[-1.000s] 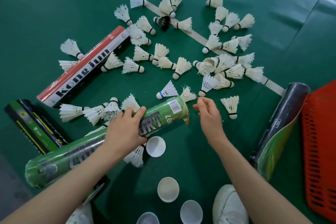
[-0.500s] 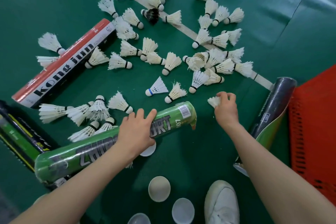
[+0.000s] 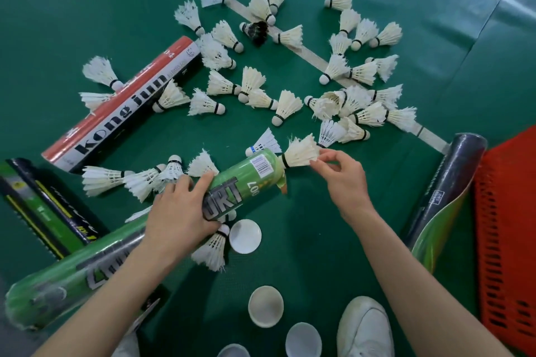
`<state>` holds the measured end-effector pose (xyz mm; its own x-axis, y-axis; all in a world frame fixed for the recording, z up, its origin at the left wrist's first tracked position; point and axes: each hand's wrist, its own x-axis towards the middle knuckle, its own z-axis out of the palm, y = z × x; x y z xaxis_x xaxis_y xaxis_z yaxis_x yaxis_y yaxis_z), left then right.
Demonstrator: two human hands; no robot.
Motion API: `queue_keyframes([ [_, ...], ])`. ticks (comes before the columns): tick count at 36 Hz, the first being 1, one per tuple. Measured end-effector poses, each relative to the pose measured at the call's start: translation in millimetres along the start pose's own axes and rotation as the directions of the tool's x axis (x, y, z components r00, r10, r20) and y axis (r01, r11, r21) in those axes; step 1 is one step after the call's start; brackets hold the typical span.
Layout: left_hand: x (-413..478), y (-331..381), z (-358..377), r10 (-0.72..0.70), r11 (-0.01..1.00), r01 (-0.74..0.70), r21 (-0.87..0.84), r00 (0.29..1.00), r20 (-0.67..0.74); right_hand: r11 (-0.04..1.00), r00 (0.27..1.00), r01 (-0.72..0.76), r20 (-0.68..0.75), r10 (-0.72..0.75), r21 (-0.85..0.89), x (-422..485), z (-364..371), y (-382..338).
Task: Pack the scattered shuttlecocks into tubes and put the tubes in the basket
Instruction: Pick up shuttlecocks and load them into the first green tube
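My left hand (image 3: 181, 211) grips a long green tube (image 3: 243, 182) around its middle, holding it tilted with the open mouth pointing up and right. My right hand (image 3: 340, 174) pinches a white shuttlecock (image 3: 300, 152) by its feathers, the cork end sitting right at the tube's mouth. Several white shuttlecocks (image 3: 285, 106) lie scattered over the green floor beyond, and one black shuttlecock (image 3: 255, 30) is among them. The red basket (image 3: 507, 240) stands at the right edge.
A red-and-white tube (image 3: 121, 104) lies at the left, a dark green tube (image 3: 43, 209) below it, and a dark tube (image 3: 446, 185) leans by the basket. Several white caps (image 3: 245, 236) lie near my white shoe (image 3: 365, 327). A white court line (image 3: 313, 55) crosses the floor.
My right hand picked a shuttlecock off the floor to the right of the tube and brought it left to the tube's mouth. The left hand kept its grip on the green tube.
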<state>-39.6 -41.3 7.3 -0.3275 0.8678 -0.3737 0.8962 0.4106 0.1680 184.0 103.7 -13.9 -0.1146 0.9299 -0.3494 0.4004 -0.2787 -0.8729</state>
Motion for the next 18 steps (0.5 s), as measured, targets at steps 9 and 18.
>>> queue_keyframes([
  [9, -9, -29, -10, -0.021, 0.990, 0.014, -0.138, 0.999, -0.046, 0.991, 0.937, -0.051, 0.349, 0.005, 0.121, -12, 28, -27],
  [18, -19, -42, -11, -0.033, 0.982, 0.018, -0.189, 0.997, -0.074, 0.994, 0.839, 0.074, 0.533, -0.104, 0.077, -44, 71, -47],
])
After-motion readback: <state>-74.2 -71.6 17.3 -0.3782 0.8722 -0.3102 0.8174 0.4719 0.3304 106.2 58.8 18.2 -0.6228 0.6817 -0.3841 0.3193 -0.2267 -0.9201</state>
